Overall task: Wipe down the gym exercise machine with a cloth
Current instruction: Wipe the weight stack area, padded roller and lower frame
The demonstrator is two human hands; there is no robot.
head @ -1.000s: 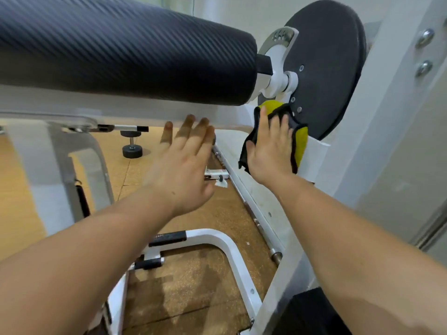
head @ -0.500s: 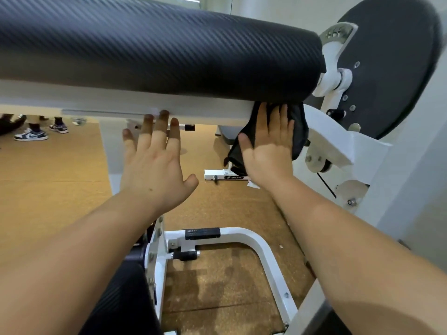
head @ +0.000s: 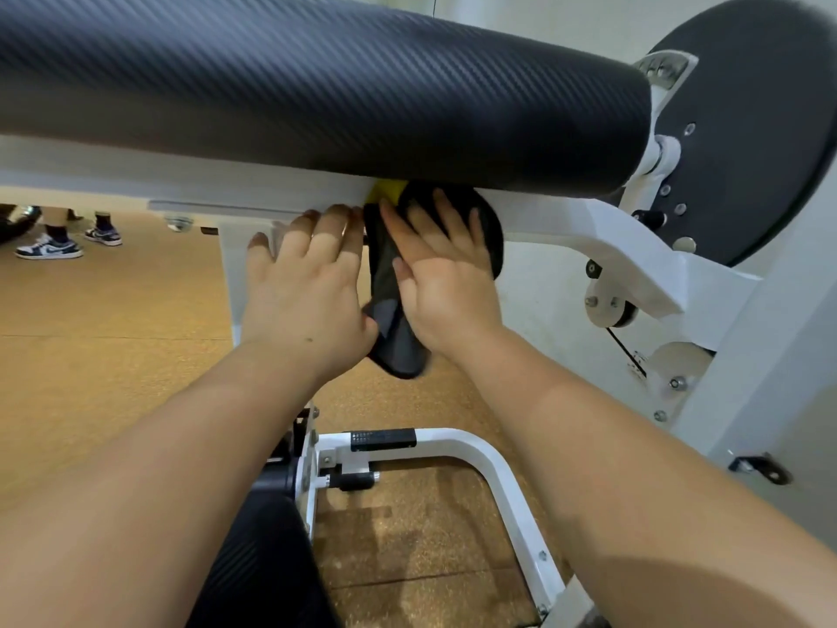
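Note:
A white-framed gym machine (head: pixel 602 247) fills the view, with a long black roller pad (head: pixel 317 92) across the top and a black round disc (head: pixel 761 129) at the right. My right hand (head: pixel 446 283) lies flat on a dark grey and yellow cloth (head: pixel 392 328), pressing it against the white bar just under the pad. My left hand (head: pixel 308 283) rests flat on the same bar beside it, fingers spread, its thumb side touching the cloth's hanging lower part.
A white U-shaped base tube (head: pixel 493 460) with a black grip lies on the cork-coloured floor (head: pixel 113 310) below my arms. A black seat pad (head: pixel 262 568) is at the bottom. Another person's sneakered feet (head: pixel 50 249) stand at the far left.
My right hand has slid the cloth leftward along the bar under the pad, away from the disc. My left hand has closed in until it meets the cloth.

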